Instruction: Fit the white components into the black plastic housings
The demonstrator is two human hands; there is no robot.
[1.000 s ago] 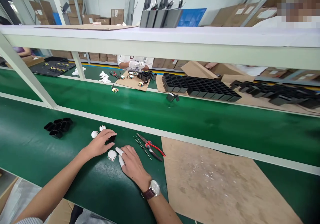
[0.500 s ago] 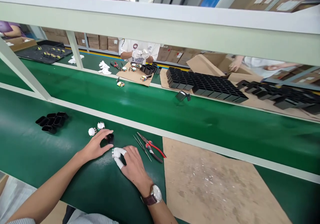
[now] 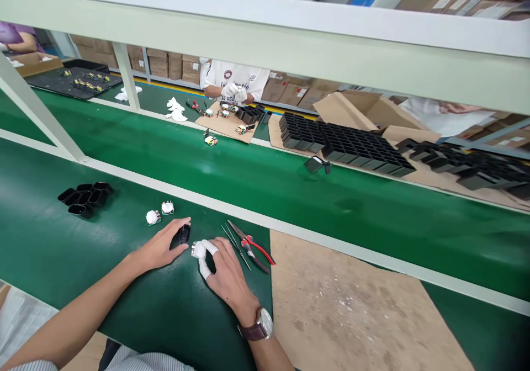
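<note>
My left hand has its thumb and fingers around a small black plastic case, its open end facing up and towards me. Just to its right, my right hand pinches a small circuit board with a white top between thumb and forefinger, both in white finger cots. A gap separates the board from the case. Behind my left hand lie two similar boards, one white-topped board and another white-topped board. Tweezers and red-handled pliers rest beyond my right hand.
Several black cases stand grouped at the left. A stained cardboard sheet covers the bench at right. Past the pale rail runs a green conveyor belt carrying a black case and a board. Co-workers sit opposite, near rows of black cases.
The black case is tipped more towards me in my left hand. My right hand and its board have shifted slightly right. Things on the belt have moved right.
</note>
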